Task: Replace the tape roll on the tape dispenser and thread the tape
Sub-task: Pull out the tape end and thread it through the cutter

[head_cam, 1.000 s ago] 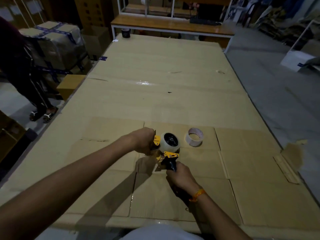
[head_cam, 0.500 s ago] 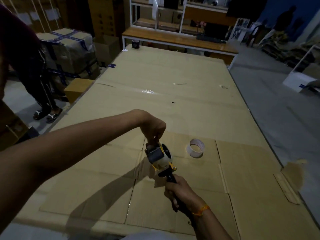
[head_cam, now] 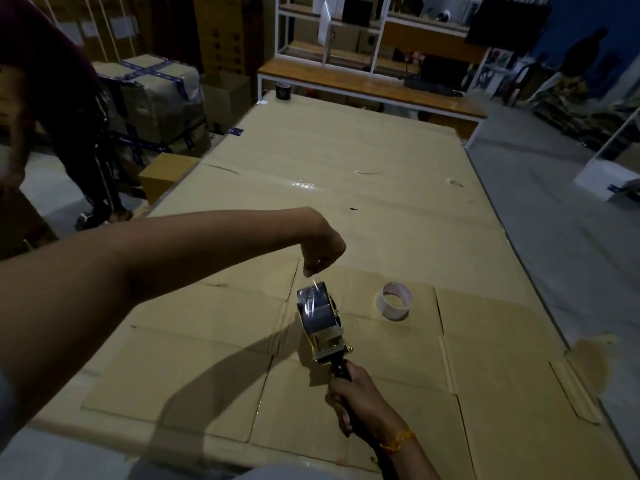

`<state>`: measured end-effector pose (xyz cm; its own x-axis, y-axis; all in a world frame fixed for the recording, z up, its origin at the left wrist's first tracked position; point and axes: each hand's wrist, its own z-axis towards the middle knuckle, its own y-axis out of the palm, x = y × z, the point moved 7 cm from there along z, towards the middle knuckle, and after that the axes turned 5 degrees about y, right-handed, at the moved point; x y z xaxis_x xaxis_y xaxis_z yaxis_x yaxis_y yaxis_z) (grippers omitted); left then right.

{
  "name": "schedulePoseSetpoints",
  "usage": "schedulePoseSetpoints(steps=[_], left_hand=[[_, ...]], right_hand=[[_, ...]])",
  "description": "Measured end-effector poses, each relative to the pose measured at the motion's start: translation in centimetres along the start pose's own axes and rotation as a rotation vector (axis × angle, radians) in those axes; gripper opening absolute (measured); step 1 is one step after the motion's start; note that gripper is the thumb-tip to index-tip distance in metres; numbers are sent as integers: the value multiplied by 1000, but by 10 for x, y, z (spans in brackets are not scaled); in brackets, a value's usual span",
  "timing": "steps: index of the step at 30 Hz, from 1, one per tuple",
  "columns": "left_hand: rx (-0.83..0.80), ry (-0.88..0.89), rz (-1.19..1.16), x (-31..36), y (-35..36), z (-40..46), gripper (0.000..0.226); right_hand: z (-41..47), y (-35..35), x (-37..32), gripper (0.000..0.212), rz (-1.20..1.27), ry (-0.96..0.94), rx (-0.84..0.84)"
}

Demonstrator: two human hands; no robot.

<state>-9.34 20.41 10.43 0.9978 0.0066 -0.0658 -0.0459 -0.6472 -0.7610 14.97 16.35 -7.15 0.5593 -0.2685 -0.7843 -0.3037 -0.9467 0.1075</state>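
Up above the cardboard-covered worktop [head_cam: 363, 188], the tape dispenser [head_cam: 320, 320] is held in the air, its yellow frame carrying a roll of clear tape [head_cam: 313, 306] that looks dark and glossy. A thin strip of tape rises from the roll to the left hand [head_cam: 322, 251], whose grip is pinched shut on the strip's end just above. The right hand [head_cam: 360, 398] has its grip wrapped around the dispenser's black handle. An empty cardboard core [head_cam: 394, 301] lies on the worktop just beside, to the right.
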Motion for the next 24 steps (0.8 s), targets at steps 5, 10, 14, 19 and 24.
schedulePoseSetpoints(steps=[5,10,14,19,24], left_hand=[[-12,32,50,7,12,20,10],[38,43,-64,1,1,22,18],[28,46,-167,-10,-3,22,23],[78,-14,-283,-32,-6,26,26],[80,-57,-611,-41,8,20,45]], right_hand=[[0,-1,0,12,6,-23,-18],[1,-7,2,10,57,-12,-51],[3,-12,6,12,60,11,-52],[2,-10,4,9,57,-1,-49],[3,-12,2,7,69,3,-65]])
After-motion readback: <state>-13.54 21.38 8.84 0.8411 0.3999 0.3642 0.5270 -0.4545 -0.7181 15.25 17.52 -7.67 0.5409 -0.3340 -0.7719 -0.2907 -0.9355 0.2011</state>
